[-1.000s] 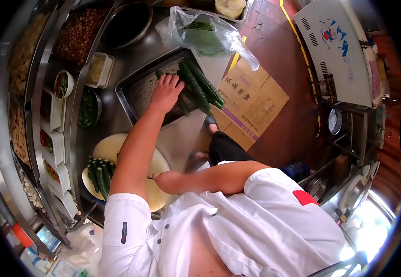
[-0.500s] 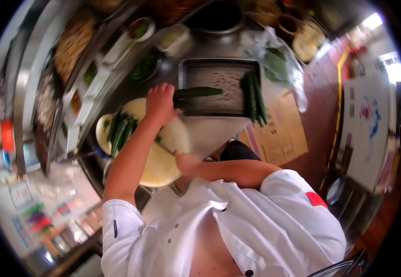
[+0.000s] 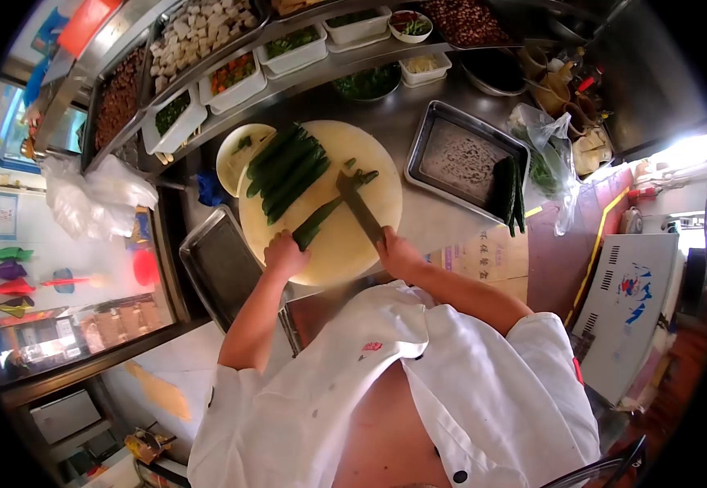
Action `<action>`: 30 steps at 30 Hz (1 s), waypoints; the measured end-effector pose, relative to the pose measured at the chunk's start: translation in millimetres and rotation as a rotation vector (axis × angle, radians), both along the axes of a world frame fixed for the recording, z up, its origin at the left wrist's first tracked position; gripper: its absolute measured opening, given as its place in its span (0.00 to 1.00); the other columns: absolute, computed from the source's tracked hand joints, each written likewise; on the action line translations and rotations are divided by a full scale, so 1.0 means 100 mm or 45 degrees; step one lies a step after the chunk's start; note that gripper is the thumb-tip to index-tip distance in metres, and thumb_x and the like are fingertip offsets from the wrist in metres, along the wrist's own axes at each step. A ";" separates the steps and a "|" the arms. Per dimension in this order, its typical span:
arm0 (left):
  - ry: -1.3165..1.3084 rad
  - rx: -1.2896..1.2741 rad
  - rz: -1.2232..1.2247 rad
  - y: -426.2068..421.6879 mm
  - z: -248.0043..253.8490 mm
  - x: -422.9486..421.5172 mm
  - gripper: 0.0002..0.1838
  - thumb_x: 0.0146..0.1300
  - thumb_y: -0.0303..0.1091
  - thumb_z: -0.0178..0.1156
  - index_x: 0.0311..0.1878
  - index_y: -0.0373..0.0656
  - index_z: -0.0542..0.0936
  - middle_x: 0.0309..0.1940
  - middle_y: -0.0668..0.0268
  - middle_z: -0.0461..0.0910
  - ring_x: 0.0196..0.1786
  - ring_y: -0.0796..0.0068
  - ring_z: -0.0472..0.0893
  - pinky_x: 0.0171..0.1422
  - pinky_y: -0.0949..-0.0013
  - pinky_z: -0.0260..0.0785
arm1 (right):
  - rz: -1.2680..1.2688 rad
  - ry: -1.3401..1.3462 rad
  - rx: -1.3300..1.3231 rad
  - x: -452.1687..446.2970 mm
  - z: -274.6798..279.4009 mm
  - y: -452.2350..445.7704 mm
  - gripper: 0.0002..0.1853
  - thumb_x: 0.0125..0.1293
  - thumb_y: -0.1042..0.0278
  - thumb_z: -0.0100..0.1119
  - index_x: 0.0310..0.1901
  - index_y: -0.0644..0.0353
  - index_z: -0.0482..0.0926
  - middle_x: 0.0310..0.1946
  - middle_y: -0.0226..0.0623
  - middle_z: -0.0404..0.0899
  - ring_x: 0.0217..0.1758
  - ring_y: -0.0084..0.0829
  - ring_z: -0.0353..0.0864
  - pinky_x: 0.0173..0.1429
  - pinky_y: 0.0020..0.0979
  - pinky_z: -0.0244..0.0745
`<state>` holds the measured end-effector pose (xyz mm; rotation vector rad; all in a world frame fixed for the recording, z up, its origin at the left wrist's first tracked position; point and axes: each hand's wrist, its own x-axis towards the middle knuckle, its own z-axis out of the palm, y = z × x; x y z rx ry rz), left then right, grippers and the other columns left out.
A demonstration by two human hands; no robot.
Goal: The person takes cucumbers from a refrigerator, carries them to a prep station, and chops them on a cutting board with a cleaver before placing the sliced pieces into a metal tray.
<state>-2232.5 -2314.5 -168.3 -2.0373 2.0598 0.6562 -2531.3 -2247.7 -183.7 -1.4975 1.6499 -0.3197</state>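
On the round cutting board (image 3: 345,264) lies a cucumber (image 3: 318,221), slanting up and to the right. My left hand (image 3: 286,254) is closed around its near end. The kitchen knife (image 3: 358,208) is in my right hand (image 3: 400,254), its blade lying across the cucumber near the far end. Small cut ends (image 3: 351,163) rest just past the blade. To the left on the board is a pile of several dark green cucumbers (image 3: 288,172). More cucumbers (image 3: 510,193) lie at the right side of the metal tray (image 3: 416,163).
A pale bowl (image 3: 227,167) with green scraps touches the board's left side. A second metal tray (image 3: 199,244) sits lower left. White tubs (image 3: 235,93) of chopped vegetables line the shelf behind. A plastic bag (image 3: 565,163) of greens and a cardboard box (image 3: 492,260) are to the right.
My left hand has brought a cucumber from over the tray onto the board. The knife in my right hand has come up across it. The camera view has turned.
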 end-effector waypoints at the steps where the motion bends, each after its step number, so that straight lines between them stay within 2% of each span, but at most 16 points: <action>1: -0.015 -0.064 -0.018 0.00 -0.10 -0.04 0.30 0.53 0.45 0.71 0.55 0.36 0.76 0.53 0.46 0.80 0.58 0.42 0.81 0.60 0.44 0.75 | -0.029 -0.021 -0.035 0.01 0.01 0.01 0.19 0.79 0.59 0.47 0.59 0.65 0.66 0.36 0.65 0.84 0.40 0.70 0.84 0.48 0.64 0.77; 5: 0.039 -0.266 -0.132 0.00 -0.28 -0.06 0.33 0.52 0.43 0.74 0.57 0.37 0.73 0.64 0.46 0.71 0.68 0.43 0.71 0.69 0.44 0.67 | -0.137 -0.050 0.066 0.12 0.28 0.04 0.18 0.79 0.58 0.47 0.59 0.65 0.66 0.39 0.65 0.85 0.43 0.70 0.83 0.49 0.64 0.76; 6: 0.122 -0.248 -0.125 0.00 -0.14 -0.09 0.37 0.50 0.42 0.76 0.61 0.37 0.72 0.65 0.47 0.69 0.70 0.43 0.68 0.73 0.45 0.63 | -0.112 0.019 0.095 0.14 0.27 0.04 0.18 0.79 0.58 0.48 0.59 0.65 0.67 0.39 0.66 0.84 0.43 0.69 0.83 0.49 0.64 0.76; 7: 0.111 -0.384 -0.225 0.02 -0.30 -0.04 0.44 0.49 0.42 0.78 0.68 0.37 0.69 0.67 0.48 0.69 0.71 0.44 0.68 0.75 0.45 0.61 | -0.097 0.089 0.128 0.13 0.27 0.03 0.18 0.79 0.58 0.48 0.59 0.64 0.67 0.40 0.66 0.84 0.44 0.68 0.84 0.49 0.64 0.76; 9: 0.170 -0.474 -0.333 0.04 -0.34 0.00 0.51 0.48 0.41 0.78 0.75 0.37 0.64 0.69 0.49 0.68 0.74 0.44 0.66 0.78 0.42 0.56 | -0.115 0.054 0.346 0.15 0.63 -0.03 0.17 0.79 0.59 0.48 0.58 0.64 0.67 0.41 0.65 0.84 0.45 0.68 0.83 0.50 0.63 0.76; 12: 0.210 -0.496 -0.408 0.02 -0.25 -0.11 0.54 0.48 0.38 0.77 0.77 0.37 0.60 0.70 0.49 0.66 0.76 0.46 0.64 0.82 0.38 0.50 | -0.187 0.075 0.183 0.18 0.46 0.02 0.16 0.79 0.60 0.49 0.57 0.63 0.67 0.39 0.64 0.84 0.44 0.68 0.83 0.50 0.63 0.76; 15: 0.195 -0.504 -0.486 -0.03 -0.22 -0.27 0.53 0.48 0.38 0.76 0.77 0.36 0.60 0.71 0.49 0.65 0.76 0.45 0.64 0.82 0.39 0.50 | -0.114 0.113 0.046 0.18 0.26 0.05 0.15 0.78 0.61 0.50 0.56 0.64 0.67 0.37 0.62 0.84 0.42 0.67 0.83 0.48 0.62 0.76; 17: 0.184 -0.489 -0.518 -0.06 -0.31 -0.24 0.52 0.50 0.41 0.76 0.77 0.36 0.61 0.70 0.49 0.66 0.75 0.44 0.64 0.81 0.39 0.51 | -0.060 0.084 -0.008 0.18 0.20 0.06 0.15 0.77 0.62 0.50 0.56 0.65 0.67 0.35 0.62 0.84 0.40 0.67 0.83 0.46 0.61 0.77; 18: 0.220 -0.505 -0.488 -0.07 -0.34 -0.21 0.52 0.51 0.44 0.77 0.76 0.35 0.62 0.70 0.48 0.67 0.75 0.44 0.65 0.81 0.39 0.52 | -0.029 0.143 -0.019 0.19 0.28 0.06 0.16 0.75 0.64 0.51 0.57 0.66 0.68 0.36 0.59 0.85 0.38 0.62 0.85 0.42 0.56 0.79; 19: 0.252 -0.525 -0.456 -0.07 -0.37 -0.19 0.51 0.52 0.46 0.77 0.76 0.34 0.63 0.70 0.47 0.67 0.74 0.43 0.65 0.80 0.40 0.54 | -0.039 0.144 -0.019 0.19 0.28 0.06 0.16 0.75 0.64 0.51 0.57 0.66 0.68 0.36 0.59 0.85 0.38 0.62 0.85 0.42 0.56 0.79; 20: 0.219 -0.522 -0.412 -0.03 -0.29 -0.18 0.51 0.55 0.50 0.76 0.76 0.33 0.65 0.70 0.45 0.67 0.72 0.41 0.67 0.77 0.41 0.58 | 0.069 0.224 -0.021 0.19 0.27 0.06 0.16 0.75 0.65 0.52 0.58 0.66 0.69 0.38 0.56 0.86 0.39 0.59 0.87 0.41 0.54 0.81; 23: 0.207 -0.443 -0.344 0.11 -0.30 0.06 0.50 0.56 0.51 0.76 0.76 0.34 0.65 0.70 0.45 0.67 0.71 0.40 0.68 0.74 0.43 0.62 | 0.225 0.327 -0.013 0.15 0.30 0.06 0.18 0.74 0.67 0.53 0.60 0.66 0.69 0.42 0.54 0.87 0.41 0.54 0.88 0.40 0.49 0.83; 25: 0.232 -0.487 -0.386 0.16 -0.44 0.26 0.46 0.59 0.49 0.74 0.74 0.35 0.67 0.68 0.45 0.68 0.69 0.41 0.69 0.72 0.45 0.65 | 0.272 0.344 -0.016 0.17 0.11 0.02 0.19 0.73 0.68 0.54 0.61 0.66 0.68 0.44 0.53 0.87 0.42 0.52 0.89 0.40 0.46 0.84; 26: 0.233 -0.499 -0.386 0.19 -0.47 0.31 0.44 0.60 0.49 0.74 0.73 0.35 0.68 0.67 0.46 0.68 0.67 0.41 0.70 0.72 0.45 0.65 | 0.410 0.386 -0.072 0.18 -0.19 0.02 0.19 0.74 0.68 0.53 0.61 0.66 0.68 0.45 0.55 0.86 0.44 0.54 0.89 0.41 0.48 0.84; 28: 0.252 -0.527 -0.379 0.23 -0.43 0.28 0.40 0.62 0.47 0.72 0.71 0.34 0.70 0.62 0.46 0.70 0.64 0.41 0.71 0.70 0.45 0.66 | 0.551 0.431 -0.125 0.15 -0.23 0.03 0.18 0.75 0.67 0.52 0.62 0.66 0.67 0.45 0.57 0.86 0.45 0.56 0.88 0.43 0.49 0.84; 30: 0.256 -0.516 -0.353 0.25 -0.42 0.23 0.40 0.62 0.47 0.72 0.71 0.34 0.70 0.62 0.46 0.70 0.64 0.40 0.71 0.69 0.45 0.66 | 0.231 0.221 0.096 0.16 0.28 -0.01 0.17 0.77 0.67 0.50 0.62 0.66 0.67 0.45 0.58 0.85 0.46 0.57 0.88 0.46 0.52 0.84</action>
